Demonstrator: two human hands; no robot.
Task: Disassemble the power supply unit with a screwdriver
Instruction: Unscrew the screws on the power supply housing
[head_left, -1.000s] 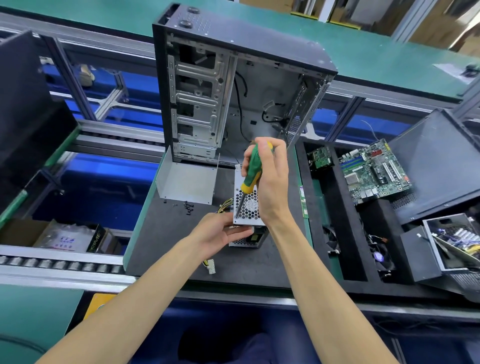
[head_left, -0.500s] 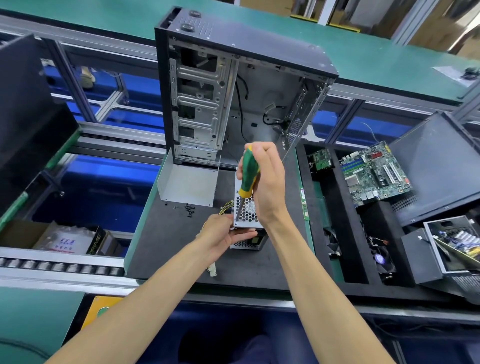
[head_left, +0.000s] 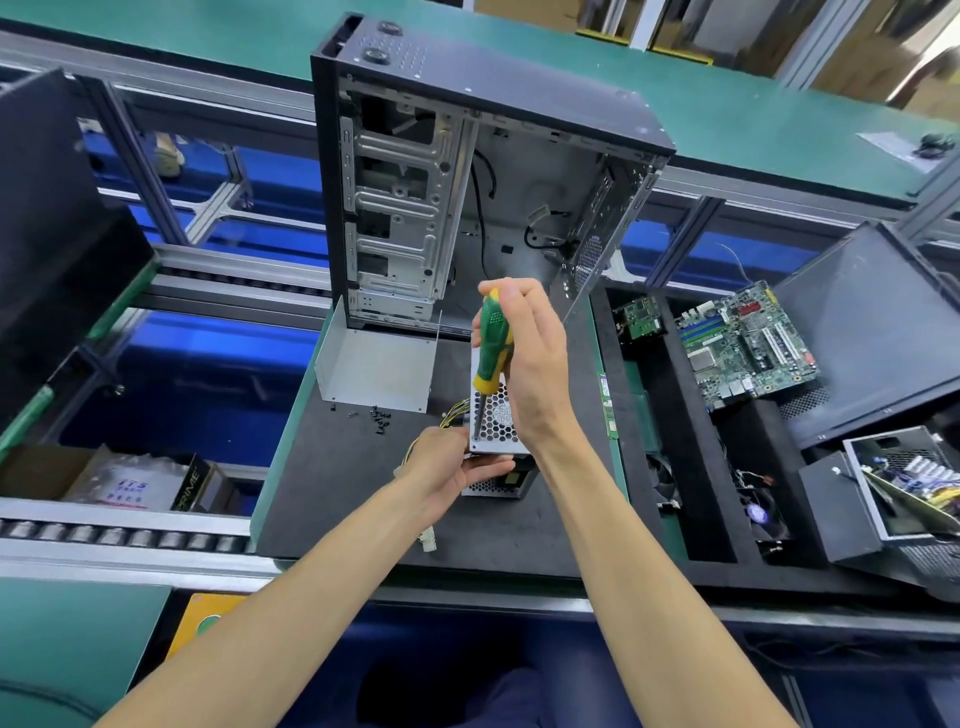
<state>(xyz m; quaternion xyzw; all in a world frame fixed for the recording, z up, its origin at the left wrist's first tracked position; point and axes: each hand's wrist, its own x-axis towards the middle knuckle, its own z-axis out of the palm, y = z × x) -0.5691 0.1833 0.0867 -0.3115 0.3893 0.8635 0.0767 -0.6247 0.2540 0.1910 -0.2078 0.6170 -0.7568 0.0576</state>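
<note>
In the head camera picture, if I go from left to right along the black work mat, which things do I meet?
Bent grey metal cover → loose black screws → power supply unit, with the screwdriver in the right hand → small green circuit board → large motherboard.

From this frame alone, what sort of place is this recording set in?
Most likely an electronics disassembly or recycling line in a factory. A gutted computer case stands on the work mat, a pulled motherboard sits in a sorting tray, and a roller conveyor runs alongside the green benches.
</note>
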